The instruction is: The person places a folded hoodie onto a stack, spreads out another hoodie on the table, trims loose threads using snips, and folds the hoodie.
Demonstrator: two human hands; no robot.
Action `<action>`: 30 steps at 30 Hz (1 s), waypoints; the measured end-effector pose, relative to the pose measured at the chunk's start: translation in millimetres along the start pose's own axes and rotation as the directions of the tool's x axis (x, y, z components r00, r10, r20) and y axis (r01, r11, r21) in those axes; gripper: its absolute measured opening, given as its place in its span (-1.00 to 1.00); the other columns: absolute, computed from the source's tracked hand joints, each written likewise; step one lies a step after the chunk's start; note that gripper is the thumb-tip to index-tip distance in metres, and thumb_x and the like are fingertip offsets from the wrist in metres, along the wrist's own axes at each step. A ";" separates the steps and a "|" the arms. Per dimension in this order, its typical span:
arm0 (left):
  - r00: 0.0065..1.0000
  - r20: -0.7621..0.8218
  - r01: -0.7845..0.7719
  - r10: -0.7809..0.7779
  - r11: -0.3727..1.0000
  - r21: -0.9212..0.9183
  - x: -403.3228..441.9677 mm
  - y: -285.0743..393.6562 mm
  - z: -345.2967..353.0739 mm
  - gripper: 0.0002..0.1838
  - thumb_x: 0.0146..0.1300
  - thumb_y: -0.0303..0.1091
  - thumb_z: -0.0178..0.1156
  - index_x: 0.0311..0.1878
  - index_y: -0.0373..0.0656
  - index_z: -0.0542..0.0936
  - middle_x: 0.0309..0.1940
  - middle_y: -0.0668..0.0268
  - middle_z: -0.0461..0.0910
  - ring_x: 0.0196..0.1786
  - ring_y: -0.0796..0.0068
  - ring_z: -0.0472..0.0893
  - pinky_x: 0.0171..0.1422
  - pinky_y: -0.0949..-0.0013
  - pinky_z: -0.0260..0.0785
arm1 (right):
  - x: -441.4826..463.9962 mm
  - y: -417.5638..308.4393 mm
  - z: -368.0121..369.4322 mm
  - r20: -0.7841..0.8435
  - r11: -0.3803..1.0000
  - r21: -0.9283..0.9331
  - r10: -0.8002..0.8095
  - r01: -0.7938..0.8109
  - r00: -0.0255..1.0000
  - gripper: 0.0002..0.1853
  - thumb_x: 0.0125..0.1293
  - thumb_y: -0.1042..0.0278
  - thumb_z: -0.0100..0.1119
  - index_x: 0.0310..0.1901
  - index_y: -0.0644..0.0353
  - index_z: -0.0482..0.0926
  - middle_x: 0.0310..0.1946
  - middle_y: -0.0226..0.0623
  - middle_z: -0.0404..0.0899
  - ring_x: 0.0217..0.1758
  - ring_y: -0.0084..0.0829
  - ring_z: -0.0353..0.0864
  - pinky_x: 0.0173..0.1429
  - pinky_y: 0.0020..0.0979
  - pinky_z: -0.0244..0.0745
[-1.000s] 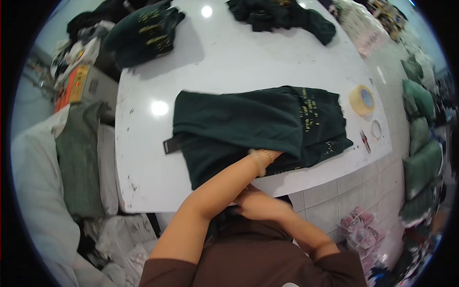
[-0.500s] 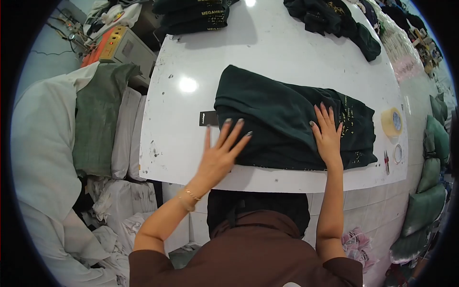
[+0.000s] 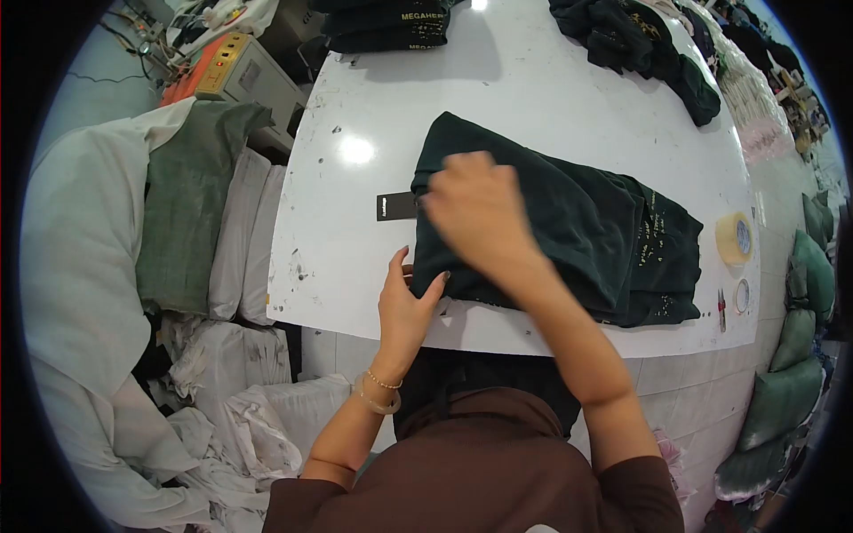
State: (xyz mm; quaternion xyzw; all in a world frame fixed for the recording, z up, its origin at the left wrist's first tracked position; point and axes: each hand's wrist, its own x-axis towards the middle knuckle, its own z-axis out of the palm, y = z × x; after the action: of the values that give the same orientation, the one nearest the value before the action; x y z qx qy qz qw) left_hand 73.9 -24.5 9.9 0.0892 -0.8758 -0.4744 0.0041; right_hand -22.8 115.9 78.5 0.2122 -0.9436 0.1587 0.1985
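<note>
A folded dark green garment (image 3: 569,222) with yellowish printing near its right end lies across the white table. A black hang tag (image 3: 394,206) sticks out from its left edge. My left hand (image 3: 407,298) is at the garment's lower left corner, thumb on top and the other fingers at the edge, pinching it. Reaching across the garment, my right hand (image 3: 480,209) is closed at the left edge beside the tag. Its fingertips are partly hidden and slightly blurred, but they appear to grip the cloth.
A stack of folded dark garments (image 3: 386,27) sits at the table's far left. A crumpled dark garment (image 3: 640,44) lies at the far right. A tape roll (image 3: 734,238), a smaller ring (image 3: 742,297) and a small red-handled tool (image 3: 721,311) lie near the right edge.
My right hand has left the garment's right part and crossed to its left end, closing there. My left hand has moved down from lying spread at the left end to the lower left corner.
</note>
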 end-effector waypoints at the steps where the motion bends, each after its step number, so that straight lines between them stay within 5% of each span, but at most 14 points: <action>1: 1.000 0.007 -0.004 0.004 1.000 -0.003 0.3 -0.9 -1.4 -0.35 0.12 -0.38 0.32 0.27 -0.28 0.31 -0.22 0.02 0.57 -0.17 0.13 0.58 -0.09 0.26 0.43 | 4.9 -16.7 24.2 0.152 0.997 -0.066 0.035 -0.026 0.988 -0.79 0.14 0.17 0.22 -0.34 0.13 0.61 -0.25 -0.36 0.47 -0.06 -0.34 0.38 -0.10 -0.26 0.23; 3: 0.995 0.093 0.021 -0.025 0.999 0.050 3.0 -3.0 -4.3 -0.31 0.13 -0.42 0.31 0.32 -0.28 0.26 -0.30 -0.01 0.56 -0.33 0.09 0.57 -0.21 0.23 0.40 | 3.3 -37.2 60.1 0.188 0.966 -0.256 0.089 -0.039 0.978 -0.79 -0.01 0.28 0.27 -0.34 0.18 0.63 -0.29 -0.35 0.46 -0.08 -0.35 0.36 -0.03 -0.25 0.17; 7: 0.995 0.043 -0.092 0.092 0.996 -0.007 -26.1 -5.0 -3.2 -0.25 0.14 -0.52 0.27 0.40 -0.20 0.16 -0.46 0.05 0.49 -0.46 0.11 0.50 -0.29 0.22 0.36 | -7.6 -37.3 55.1 0.228 0.994 -0.105 0.014 0.010 0.973 -0.85 -0.03 0.38 0.24 -0.36 0.14 0.61 -0.39 -0.36 0.46 -0.12 -0.36 0.37 -0.04 -0.22 0.17; 8: 0.994 0.105 0.020 -0.018 1.000 -0.018 -31.1 -0.8 -6.9 -0.23 0.15 -0.54 0.25 0.42 -0.15 0.12 -0.40 0.05 0.48 -0.37 0.11 0.50 -0.20 0.25 0.38 | -12.8 -34.4 62.6 0.179 0.997 -0.070 0.022 -0.009 0.984 -0.84 -0.03 0.35 0.27 -0.36 0.14 0.60 -0.35 -0.36 0.45 -0.10 -0.36 0.37 -0.04 -0.23 0.17; 12: 0.995 0.005 -0.096 0.097 0.986 0.139 -32.0 17.2 -6.7 -0.35 0.13 -0.61 0.21 0.32 -0.24 0.25 -0.24 0.09 0.53 -0.19 0.21 0.54 0.00 0.29 0.36 | -33.6 -24.3 30.5 0.105 0.991 0.129 0.011 -0.025 0.994 -0.66 -0.04 0.20 0.36 -0.22 0.11 0.54 -0.21 -0.38 0.43 -0.03 -0.32 0.37 -0.04 -0.26 0.19; 14: 0.847 -0.149 -0.440 0.510 0.831 0.341 -36.5 43.2 -5.0 -0.48 0.06 -0.63 0.19 0.16 -0.25 0.41 -0.13 0.11 0.51 -0.07 0.16 0.50 0.11 0.17 0.28 | -55.4 -4.2 -26.6 0.207 0.980 0.106 0.145 -0.170 0.967 -0.48 -0.08 0.14 0.42 -0.07 0.08 0.47 -0.12 -0.36 0.38 0.01 -0.28 0.36 -0.04 -0.26 0.21; 15: 0.826 -0.025 -0.550 0.563 0.814 0.186 -40.8 43.6 0.3 -0.59 -0.01 -0.64 0.18 -0.01 -0.24 0.50 -0.12 0.16 0.52 -0.04 0.14 0.49 0.16 0.12 0.24 | -70.3 8.7 -54.8 0.259 0.967 0.034 0.234 -0.251 0.937 -0.39 -0.09 0.18 0.44 0.04 0.04 0.43 -0.09 -0.34 0.38 0.05 -0.25 0.35 -0.01 -0.23 0.21; 17: 0.709 0.286 -0.683 0.645 0.728 0.052 -47.4 51.8 19.0 -0.57 -0.02 -0.60 0.21 0.00 -0.21 0.52 -0.05 0.19 0.53 0.08 0.20 0.48 0.15 0.21 0.25 | -112.9 41.4 -79.4 0.268 0.949 -0.153 0.308 -0.275 0.913 -0.41 -0.06 0.35 0.38 0.09 0.07 0.43 -0.12 -0.35 0.40 -0.01 -0.29 0.38 -0.05 -0.24 0.24; 21: 0.639 0.291 -0.760 0.713 0.644 0.091 -33.4 71.6 79.0 -0.62 0.13 -0.33 0.21 0.04 -0.23 0.52 -0.02 0.22 0.55 0.11 0.25 0.46 0.21 0.12 0.18 | -128.0 63.4 -111.0 0.046 0.968 0.039 0.245 -0.247 0.968 -0.74 0.02 0.59 0.14 -0.19 0.20 0.57 -0.41 -0.32 0.37 -0.27 -0.30 0.41 -0.14 -0.33 0.23; 24: 0.686 0.324 -0.719 0.651 0.674 0.169 -28.0 85.2 100.4 -0.57 0.21 -0.21 0.16 0.08 -0.26 0.51 -0.02 0.21 0.56 0.11 0.27 0.46 0.27 0.05 0.12 | -129.5 54.6 -121.4 0.030 0.976 0.079 0.202 -0.204 0.979 -0.71 0.02 0.58 0.14 -0.16 0.17 0.59 -0.44 -0.33 0.33 -0.29 -0.31 0.38 -0.16 -0.32 0.22; 26: 0.725 0.344 -0.678 0.597 0.705 0.208 -27.0 81.1 105.0 -0.56 0.23 -0.18 0.13 0.09 -0.27 0.51 -0.02 0.20 0.56 0.11 0.26 0.47 0.30 0.02 0.09 | -142.9 57.3 -105.6 0.141 0.965 0.084 0.235 -0.249 0.962 -0.67 0.06 0.54 0.15 -0.09 0.10 0.62 -0.43 -0.34 0.30 -0.27 -0.33 0.37 -0.16 -0.32 0.21; 28: 0.671 0.491 -0.727 0.555 0.623 0.289 -28.9 68.3 99.1 -0.58 0.23 -0.23 0.11 0.12 -0.21 0.51 -0.03 0.18 0.58 0.11 0.23 0.48 0.33 0.00 0.07 | -159.5 61.9 -95.4 0.332 0.922 0.136 0.303 -0.363 0.893 -0.66 0.13 0.50 0.17 -0.03 0.06 0.65 -0.39 -0.33 0.33 -0.23 -0.30 0.36 -0.13 -0.36 0.25; 29: 0.565 0.603 -0.809 0.563 0.521 0.272 -26.3 64.4 82.9 -0.61 0.22 -0.32 0.09 0.11 -0.18 0.53 -0.01 0.16 0.57 0.14 0.22 0.47 0.36 0.07 0.09 | -164.4 68.7 -99.1 0.371 0.885 0.225 0.309 -0.408 0.876 -0.71 0.15 0.45 0.20 -0.05 0.06 0.66 -0.39 -0.34 0.35 -0.22 -0.32 0.39 -0.11 -0.36 0.27; 30: 0.483 0.687 -0.752 0.543 0.659 0.008 -12.1 70.7 54.7 -0.62 0.21 -0.38 0.07 0.11 -0.16 0.54 -0.03 0.15 0.59 0.11 0.21 0.49 0.30 0.13 0.18 | -169.0 78.1 -104.0 0.412 0.837 0.309 0.310 -0.452 0.857 -0.74 0.17 0.39 0.22 -0.08 0.05 0.67 -0.39 -0.35 0.37 -0.20 -0.33 0.41 -0.10 -0.36 0.28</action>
State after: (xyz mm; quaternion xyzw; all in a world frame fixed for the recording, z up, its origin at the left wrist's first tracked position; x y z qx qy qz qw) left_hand 70.1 60.7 39.6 -0.4178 -0.8511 -0.2933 -0.1224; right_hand 113.3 280.0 77.6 0.0771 -0.9347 0.3429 -0.0535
